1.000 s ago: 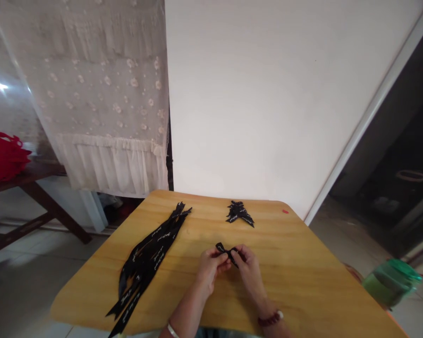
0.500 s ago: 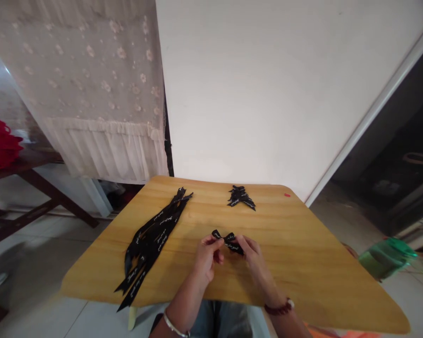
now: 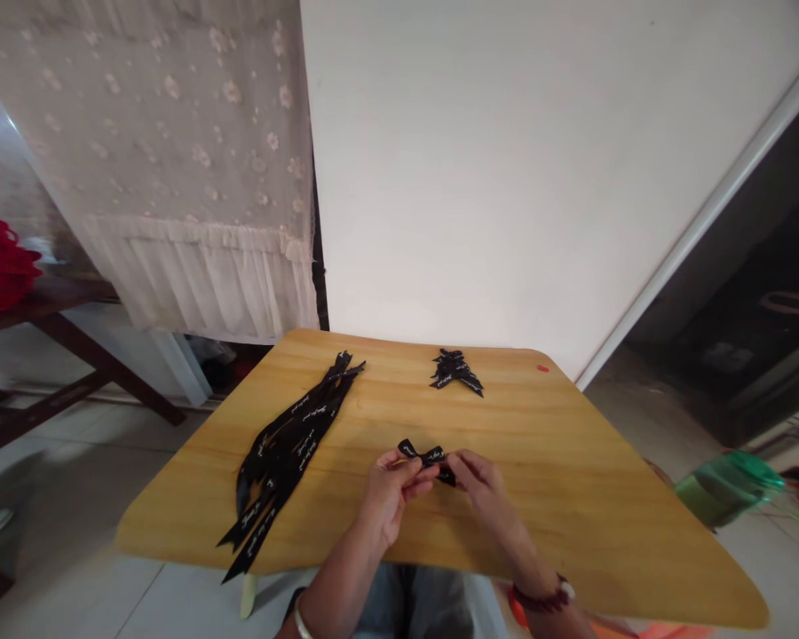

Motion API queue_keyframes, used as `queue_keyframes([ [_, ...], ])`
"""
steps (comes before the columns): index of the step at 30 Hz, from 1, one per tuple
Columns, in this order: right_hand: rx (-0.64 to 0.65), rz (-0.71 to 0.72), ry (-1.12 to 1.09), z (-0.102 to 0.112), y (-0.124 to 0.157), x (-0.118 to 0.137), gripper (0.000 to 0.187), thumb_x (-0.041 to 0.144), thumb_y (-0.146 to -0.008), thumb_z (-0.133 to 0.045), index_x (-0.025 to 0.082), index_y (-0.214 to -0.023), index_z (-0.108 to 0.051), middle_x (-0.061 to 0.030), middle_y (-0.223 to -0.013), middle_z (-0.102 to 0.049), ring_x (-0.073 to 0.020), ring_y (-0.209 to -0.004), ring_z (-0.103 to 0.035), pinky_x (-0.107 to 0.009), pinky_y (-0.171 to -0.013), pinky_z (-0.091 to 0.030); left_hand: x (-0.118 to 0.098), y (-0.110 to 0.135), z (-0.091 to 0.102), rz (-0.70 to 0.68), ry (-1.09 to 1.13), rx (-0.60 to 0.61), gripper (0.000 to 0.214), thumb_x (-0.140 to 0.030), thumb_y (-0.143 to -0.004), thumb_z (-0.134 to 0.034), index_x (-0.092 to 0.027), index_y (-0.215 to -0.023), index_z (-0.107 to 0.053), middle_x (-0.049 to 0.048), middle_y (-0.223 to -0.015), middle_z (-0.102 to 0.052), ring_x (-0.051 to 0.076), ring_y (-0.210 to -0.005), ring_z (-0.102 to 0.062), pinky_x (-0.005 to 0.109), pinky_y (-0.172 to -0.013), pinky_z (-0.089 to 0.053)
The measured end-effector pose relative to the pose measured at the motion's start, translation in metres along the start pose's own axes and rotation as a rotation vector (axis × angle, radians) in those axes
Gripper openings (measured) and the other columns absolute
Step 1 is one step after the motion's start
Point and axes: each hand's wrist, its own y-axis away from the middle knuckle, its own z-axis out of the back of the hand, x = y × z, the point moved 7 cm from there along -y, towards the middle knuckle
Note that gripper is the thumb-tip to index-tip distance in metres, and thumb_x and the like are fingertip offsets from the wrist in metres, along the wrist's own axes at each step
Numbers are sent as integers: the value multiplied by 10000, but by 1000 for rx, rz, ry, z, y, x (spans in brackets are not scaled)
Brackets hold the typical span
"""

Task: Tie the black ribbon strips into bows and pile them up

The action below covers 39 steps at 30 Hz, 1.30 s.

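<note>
A black ribbon bow (image 3: 430,456) with white lettering is held up between my two hands, over the near middle of the table. My left hand (image 3: 387,493) pinches its left loop and middle, fingers reaching under it. The right loop is pinched by my right hand (image 3: 478,476), and a dark tail shows below those fingertips. Left of my hands lies a long bundle of black printed ribbon strips (image 3: 286,444). Beyond them, toward the wall, rests a small pile of finished black bows (image 3: 455,369).
The wooden table (image 3: 573,497) has rounded corners and stands against a white wall (image 3: 506,177). A small red piece (image 3: 542,368) lies near its far right corner. A green container (image 3: 732,486) is to the right, and a dark wooden stand (image 3: 80,355) to the left.
My left fingers have shifted right, under the bow's middle, and the bow has tilted. My right fingers have closed nearer its right loop.
</note>
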Motion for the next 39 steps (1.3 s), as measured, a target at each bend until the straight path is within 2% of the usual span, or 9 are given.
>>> queue_keyframes([
  [4, -59, 9, 15, 1, 0, 3, 305, 419, -720, -449, 151, -602, -536, -1, -557, -531, -129, -550, -484, -217, -501, -369, 2, 2, -1, 9, -44, 22, 152, -127, -562, -651, -92, -655, -536, 96, -703, -649, 177, -639, -619, 203, -514, -479],
  [9, -38, 53, 71, -5, -1, 5, 247, 360, -689, -507, 165, -544, -466, 31, -490, -453, -100, -475, -419, -201, -450, -334, 6, 2, -4, 31, -45, 73, 159, -149, -568, -650, -81, -691, -576, 103, -734, -649, 193, -674, -617, 208, -524, -481],
  [13, -77, 64, 137, -3, -1, 5, 221, 320, -694, -498, 170, -539, -449, 36, -492, -436, -99, -480, -408, -201, -455, -324, 7, 4, -8, 48, -48, 133, 212, -173, -565, -655, -80, -746, -594, 109, -773, -647, 194, -680, -615, 219, -529, -484],
  [17, -73, 88, 193, -3, 0, 7, 212, 308, -702, -489, 176, -545, -438, 38, -498, -431, -100, -486, -413, -199, -455, -323, 7, 4, -7, 38, -77, 91, 222, -166, -548, -662, -78, -743, -602, 103, -731, -651, 191, -645, -616, 216, -503, -480],
  [24, -77, 123, 247, -6, 5, 15, 233, 324, -721, -473, 189, -538, -423, 45, -482, -409, -96, -459, -391, -197, -436, -309, 10, 2, -3, 34, -54, 42, 147, -164, -545, -665, -71, -631, -591, 93, -658, -648, 178, -608, -615, 205, -491, -473],
  [30, -85, 124, 233, -6, 4, 11, 226, 328, -720, -472, 186, -546, -438, 40, -485, -412, -101, -471, -380, -206, -447, -306, 10, 3, -1, 41, -45, 52, 140, -170, -560, -655, -78, -642, -590, 82, -647, -645, 166, -594, -611, 209, -497, -470],
  [39, 84, 32, 50, -16, -6, 12, 235, 343, -733, -456, 165, -593, -517, 15, -562, -514, -120, -566, -483, -220, -541, -370, 12, 10, -5, 72, -254, 131, 183, -206, -546, -644, -78, -666, -591, 75, -611, -636, 180, -540, -608, 232, -474, -450],
])
